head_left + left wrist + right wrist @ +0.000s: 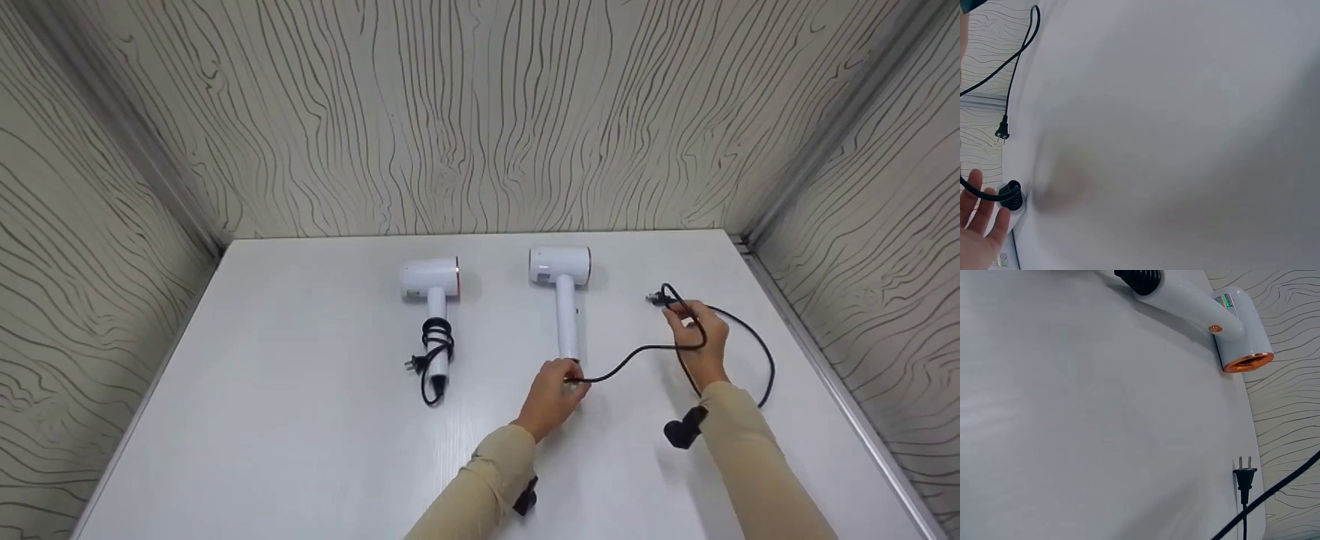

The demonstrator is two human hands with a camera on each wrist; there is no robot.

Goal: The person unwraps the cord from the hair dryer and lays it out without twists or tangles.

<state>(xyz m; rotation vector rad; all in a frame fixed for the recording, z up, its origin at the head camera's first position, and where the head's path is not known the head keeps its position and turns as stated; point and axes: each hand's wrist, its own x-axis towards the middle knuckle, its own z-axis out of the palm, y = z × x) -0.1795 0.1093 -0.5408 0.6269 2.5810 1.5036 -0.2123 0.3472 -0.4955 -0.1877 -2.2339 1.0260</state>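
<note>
A white hair dryer (566, 319) lies toward the back right of the white table, its handle pointing to the front. At the handle's end my left hand (551, 394) holds the black cord (645, 349) close to its ribbed sleeve (1012, 197). Farther right, my right hand (699, 337) pinches a bent stretch of this cord near the two-pin plug (656, 298). Beyond that hand the cord sweeps in a wide loop behind the wrist. In the right wrist view the plug (1245, 477) shows with its pins bare, while the right hand is out of that view.
A second white hair dryer (430, 279) lies left of the first, its black cord (437, 334) wound round the handle and its plug (414, 364) sticking out to the left. Wood-patterned panels (465, 112) enclose the white table (285, 420) at the back and sides.
</note>
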